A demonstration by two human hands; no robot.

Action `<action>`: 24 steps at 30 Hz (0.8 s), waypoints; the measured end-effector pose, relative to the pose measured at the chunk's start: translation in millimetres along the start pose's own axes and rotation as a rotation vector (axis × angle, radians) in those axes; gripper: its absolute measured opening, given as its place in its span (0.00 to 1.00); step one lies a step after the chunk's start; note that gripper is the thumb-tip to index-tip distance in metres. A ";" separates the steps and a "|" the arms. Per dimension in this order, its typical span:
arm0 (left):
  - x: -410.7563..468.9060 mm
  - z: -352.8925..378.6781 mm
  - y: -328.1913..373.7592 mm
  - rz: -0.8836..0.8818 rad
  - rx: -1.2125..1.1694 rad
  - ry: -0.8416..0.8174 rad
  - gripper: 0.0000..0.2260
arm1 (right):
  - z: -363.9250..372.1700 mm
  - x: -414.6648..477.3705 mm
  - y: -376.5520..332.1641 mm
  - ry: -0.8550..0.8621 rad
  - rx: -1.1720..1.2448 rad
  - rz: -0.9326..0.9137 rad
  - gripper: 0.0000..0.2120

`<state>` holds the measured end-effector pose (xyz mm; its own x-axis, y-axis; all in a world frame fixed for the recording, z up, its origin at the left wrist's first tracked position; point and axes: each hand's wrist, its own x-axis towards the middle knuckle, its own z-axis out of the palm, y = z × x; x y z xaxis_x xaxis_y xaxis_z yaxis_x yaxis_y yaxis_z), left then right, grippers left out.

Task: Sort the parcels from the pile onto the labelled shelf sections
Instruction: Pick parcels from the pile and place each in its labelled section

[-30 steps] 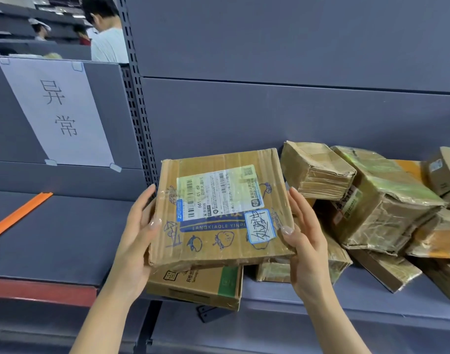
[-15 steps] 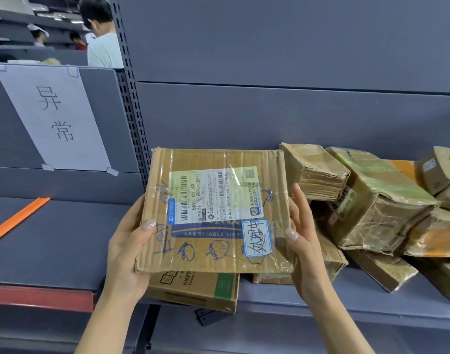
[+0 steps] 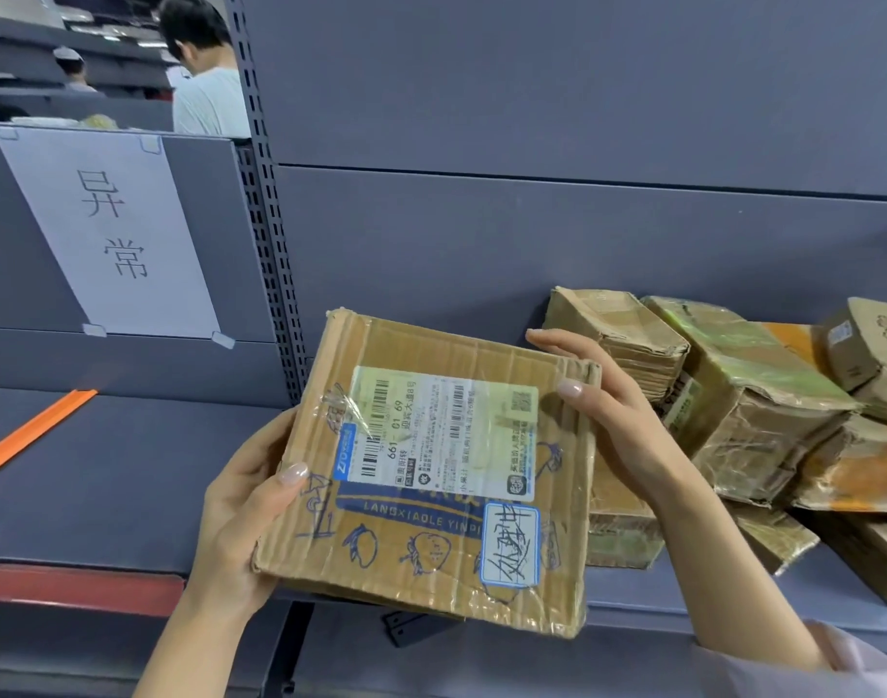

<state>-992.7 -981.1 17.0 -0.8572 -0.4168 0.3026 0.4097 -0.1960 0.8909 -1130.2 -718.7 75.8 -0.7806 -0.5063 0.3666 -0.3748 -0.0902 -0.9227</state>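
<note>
Parcel [image 3: 431,471] is held label-up between both hands: the left hand [image 3: 245,516] grips its near-left edge, the right hand [image 3: 607,410] its far-right corner. Behind it, to the right, the pile [image 3: 733,395] is stacked. The labelled shelf section [image 3: 104,486] lies leftward, nearer the left hand.

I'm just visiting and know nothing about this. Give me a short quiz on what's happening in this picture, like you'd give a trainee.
1. True or false: the left hand and the right hand both hold the flat box.
2. The pile of parcels lies on which side of that box? A left, B right, C on top.
3. Fill in: the strip on the left shelf is ___ in colour.
Key: 1 true; 2 B; 3 orange.
</note>
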 end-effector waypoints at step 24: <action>-17.9 37.8 -34.9 -0.073 0.014 0.237 0.41 | 28.8 -31.3 30.7 0.813 0.433 -0.104 0.07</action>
<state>-1003.5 -933.2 -6.7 -0.7864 -0.5991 0.1506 0.3436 -0.2216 0.9126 -1102.9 -730.4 32.6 -0.9257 0.2647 0.2701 -0.3710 -0.4968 -0.7846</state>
